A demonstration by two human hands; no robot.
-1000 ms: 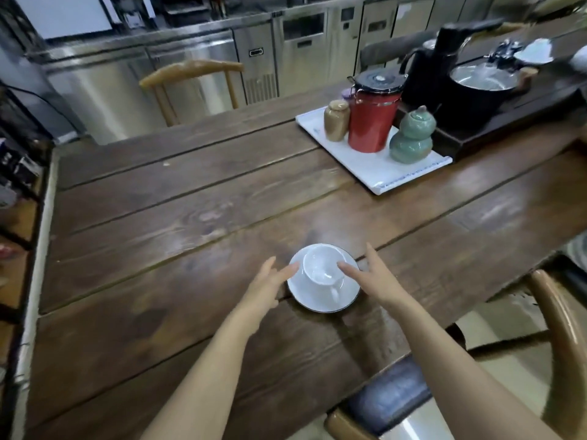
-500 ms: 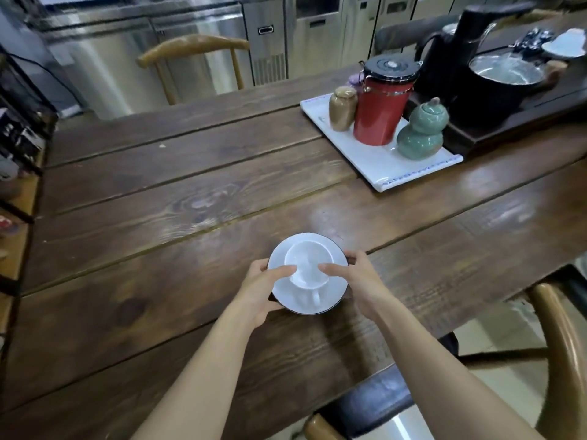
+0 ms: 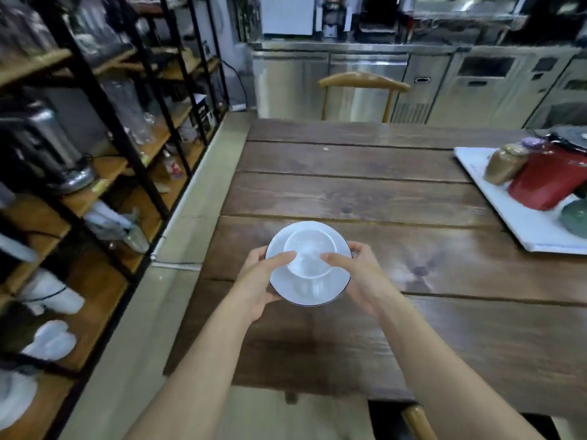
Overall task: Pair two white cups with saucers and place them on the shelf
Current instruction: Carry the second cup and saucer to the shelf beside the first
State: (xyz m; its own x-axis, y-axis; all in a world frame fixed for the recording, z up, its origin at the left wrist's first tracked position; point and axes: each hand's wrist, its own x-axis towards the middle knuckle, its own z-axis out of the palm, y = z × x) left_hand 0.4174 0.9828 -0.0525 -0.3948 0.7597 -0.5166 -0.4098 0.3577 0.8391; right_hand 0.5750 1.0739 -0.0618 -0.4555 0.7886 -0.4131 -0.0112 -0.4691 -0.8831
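Wooden table (image 3: 365, 192) across the middle and right, planks running left to right. Black-framed shelf (image 3: 104, 173) along the left, wooden boards crowded with blurred glassware and white crockery. Steel counters (image 3: 444, 87) at the back, a chair (image 3: 363, 82) between them and the table's far edge. White tray (image 3: 508, 217) on the table's right end, bearing a red canister (image 3: 549, 182), a brown jar (image 3: 505, 163) just beside it and a green jar (image 3: 575, 217) cut by the frame edge.

Near the table's left end, both bare forearms reaching forward. Left hand (image 3: 257, 281) and right hand (image 3: 362, 277) clamped on opposite sides of a white saucer (image 3: 279, 281), thumbs over the top, fingers curled under the rim. White cup (image 3: 309, 252) sitting upright in the saucer, handle toward the person, both thumb tips touching its rim. Cannot tell whether the saucer rests on the wood or is lifted just clear. Well apart from the tray; the shelf off to the left.
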